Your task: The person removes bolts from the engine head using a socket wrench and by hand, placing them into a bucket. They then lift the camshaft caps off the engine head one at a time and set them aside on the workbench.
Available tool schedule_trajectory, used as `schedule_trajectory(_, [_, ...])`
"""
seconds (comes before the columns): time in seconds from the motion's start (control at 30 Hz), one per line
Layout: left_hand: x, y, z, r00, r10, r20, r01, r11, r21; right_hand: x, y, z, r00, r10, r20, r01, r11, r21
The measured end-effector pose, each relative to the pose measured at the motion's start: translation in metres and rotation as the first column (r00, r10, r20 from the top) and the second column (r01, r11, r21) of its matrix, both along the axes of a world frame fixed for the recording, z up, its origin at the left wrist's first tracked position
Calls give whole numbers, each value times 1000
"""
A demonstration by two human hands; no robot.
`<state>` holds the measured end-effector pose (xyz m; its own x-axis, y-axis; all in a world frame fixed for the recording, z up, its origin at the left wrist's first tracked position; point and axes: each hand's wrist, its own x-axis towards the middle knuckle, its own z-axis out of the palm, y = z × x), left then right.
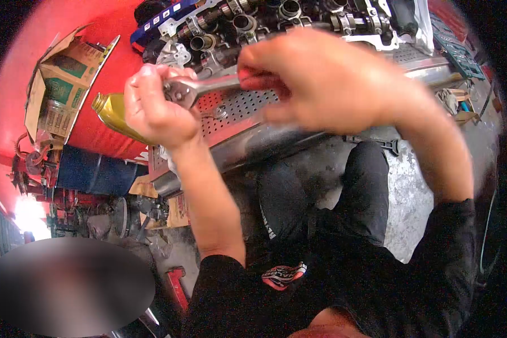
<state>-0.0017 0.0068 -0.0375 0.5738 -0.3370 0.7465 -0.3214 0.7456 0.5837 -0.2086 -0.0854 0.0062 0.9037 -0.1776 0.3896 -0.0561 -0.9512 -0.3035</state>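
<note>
My left hand (160, 107) is closed around the head end of a shiny metal ratchet wrench (208, 85), held above a perforated metal bench top (253, 107). My right hand (326, 81), smeared by motion, has its fingers wrapped round the other end of the handle. Whatever sits under the wrench head is hidden by my left fingers. Just beyond both hands rests an engine cylinder head (244, 25) with round metal bores and shafts. A small metal part (219, 112) lies on the bench below the wrench.
A gold oil bottle (115, 115) stands left of my left hand. Further left are an open cardboard box (67, 93) and a dark blue drum (93, 172). A teal tool case (453, 45) lies at the far right. A red metal piece (177, 287) is on the floor.
</note>
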Motion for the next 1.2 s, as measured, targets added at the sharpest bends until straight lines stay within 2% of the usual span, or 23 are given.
schedule_trajectory(0.03, [2,0,-4,997,4,77,-5,1000,12,4,0,-17,986,-21,166,3,995,104])
schedule_trajectory(0.07, [3,0,-4,994,12,107,-15,999,33,4,4,-15,987,-101,124,73,975,209])
schedule_trajectory(0.13, [4,3,-6,985,30,167,-46,995,92,6,0,-25,978,-78,192,-3,920,391])
schedule_trajectory(0.27, [4,2,0,983,65,173,-84,991,100,8,2,-23,963,-150,225,60,930,362])
schedule_trajectory(0.33, [10,2,-3,986,-14,166,-1,996,90,8,10,-28,938,-218,269,106,920,376])
schedule_trajectory(0.37, [11,2,-3,985,-50,162,37,996,80,9,15,-36,920,-225,320,76,905,418])
schedule_trajectory(0.47, [7,3,-2,980,-3,199,-16,995,94,11,18,-41,912,-253,323,81,883,462])
schedule_trajectory(0.5, [10,3,-2,977,-5,212,-20,993,113,12,19,-41,888,-253,383,40,874,484])
schedule_trajectory(0.6, [15,3,-1,979,-76,187,52,990,130,18,31,-54,810,-350,470,61,848,527])
schedule_trajectory(0.63, [14,2,1,978,-127,167,117,991,67,21,38,-64,782,-384,490,86,846,527])
schedule_trajectory(0.67, [18,2,-2,969,-91,228,82,995,49,21,37,-63,777,-369,510,85,865,495])
schedule_trajectory(0.7, [20,3,-3,933,87,349,-107,994,38,19,33,-60,811,-313,494,68,890,451])
schedule_trajectory(0.77, [20,3,-10,892,203,405,-220,975,-4,4,19,-52,863,-162,479,-6,944,330])
schedule_trajectory(0.8, [17,5,-13,894,218,392,-227,974,-24,-11,17,-47,865,-107,490,-94,925,369])
schedule_trajectory(0.87, [6,13,-14,863,319,392,-317,946,-71,-39,-5,-47,790,-232,567,-3,924,382])
schedule_trajectory(0.9, [-2,20,-10,899,254,357,-228,967,-113,-54,-24,-51,731,-457,507,173,843,510])
schedule_trajectory(0.93, [-9,28,-11,926,196,322,-155,977,-149,-67,-66,-62,634,-581,510,343,803,488])
schedule_trajectory(0.97, [-10,35,-18,914,240,326,-205,969,-139,-83,-103,-68,472,-692,546,601,706,375])
schedule_trajectory(1.0, [-7,45,-24,897,291,332,-265,957,-121,-94,-129,-66,426,-767,481,738,602,306])
schedule_trajectory(1.03, [-6,54,-29,873,340,349,-325,940,-103,-99,-145,-67,470,-770,432,734,612,293])
schedule_trajectory(1.07, [0,59,-37,747,509,428,-533,843,-73,-99,-156,-67,510,-767,390,727,626,281])
schedule_trajectory(1.13, [33,64,-61,570,625,533,-708,703,-67,-88,-170,-83,577,-641,506,679,721,139])
schedule_trajectory(1.2, [49,60,-78,430,710,557,-836,546,-51,-85,-187,-95,546,-636,546,712,695,97])
